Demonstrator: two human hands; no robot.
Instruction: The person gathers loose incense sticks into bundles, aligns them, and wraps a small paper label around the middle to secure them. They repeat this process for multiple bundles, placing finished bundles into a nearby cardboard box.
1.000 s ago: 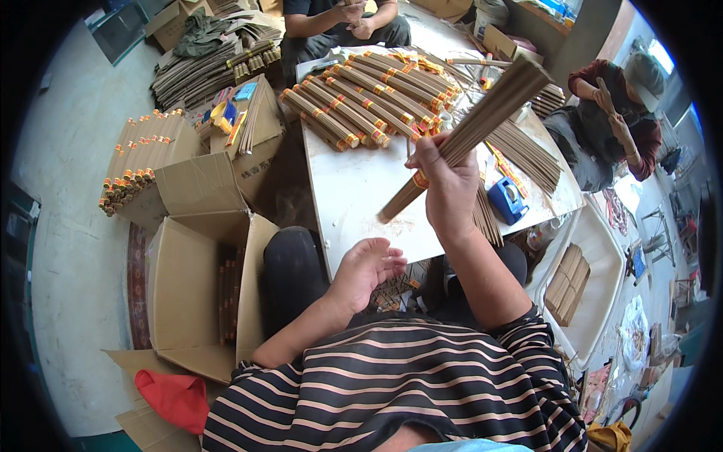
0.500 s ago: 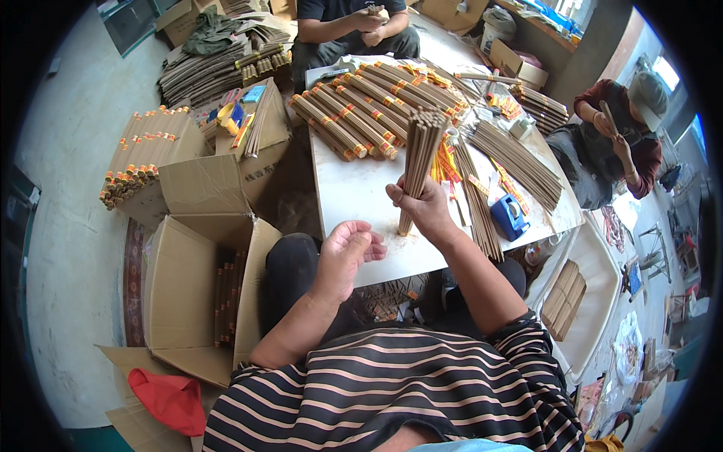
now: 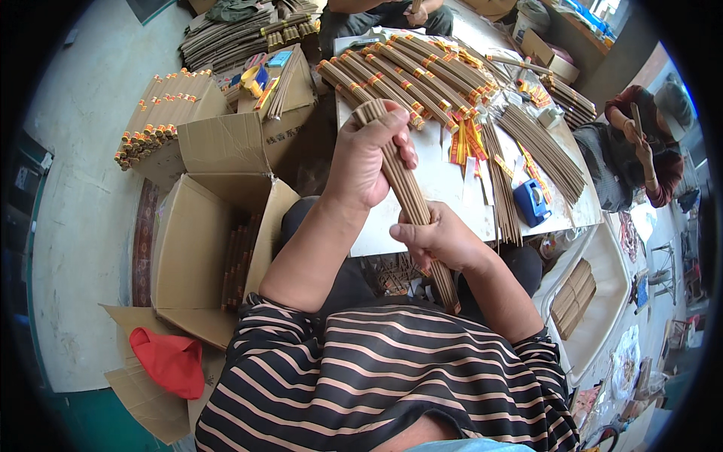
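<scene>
A bundle of thin brown incense sticks (image 3: 404,181) slants between my two hands, its upper end tilted left and its lower end close to my striped shirt. My left hand (image 3: 370,154) is wrapped round the upper part, just below the tips. Lower down, my right hand (image 3: 437,235) grips the bundle with the thumb across it. Beyond my hands, finished incense bundles with red and yellow bands (image 3: 410,75) are heaped on the white table (image 3: 376,233). To the right lie loose incense sticks (image 3: 541,151), red-yellow paper strips (image 3: 468,142) and a blue tape dispenser (image 3: 532,202).
At my left stands an open cardboard box (image 3: 177,256) with banded bundles inside. Banded bundles (image 3: 166,109) are stacked behind it. A red cloth (image 3: 167,363) lies near the box. A white tub (image 3: 602,301) holds more sticks at right. Two people sit across and right of the table.
The bundle has gone from upright over the table to slanted and closer to my body. My left hand, empty before, now grips its upper part; the right hand holds it lower. The view has shifted.
</scene>
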